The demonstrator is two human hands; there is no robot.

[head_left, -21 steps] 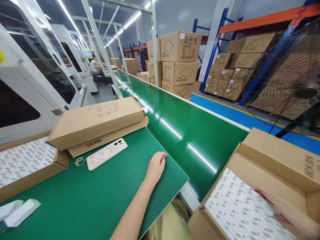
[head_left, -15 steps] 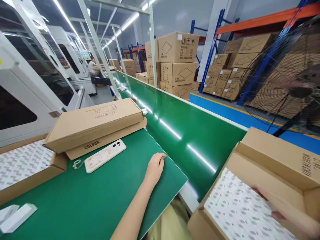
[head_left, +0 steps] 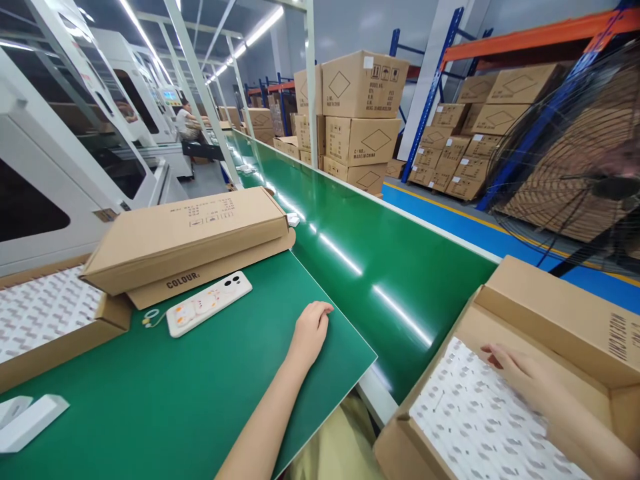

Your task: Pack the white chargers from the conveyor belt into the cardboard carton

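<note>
right hand [head_left: 520,383], fingers loosely spread, lies flat on white grey-patterned wrapped packets [head_left: 465,427] filling the open brown cardboard carton [head_left: 550,313]; they look light and slippery, best pinched at an edge; left hand [head_left: 310,330] rests slack and empty on the green mat [head_left: 200,387]

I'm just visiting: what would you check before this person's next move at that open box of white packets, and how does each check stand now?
1. Carton flaps open: ok.
2. Right hand reaches the white packets: ok, it rests on top of them.
3. A packet actually gripped: cannot tell; the hand looks flat.
4. Left hand empty: ok, palm down on the green mat.
5. Bare mat between the left hand and the phone case: ok.
6. Conveyor belt running: cannot tell.
</note>
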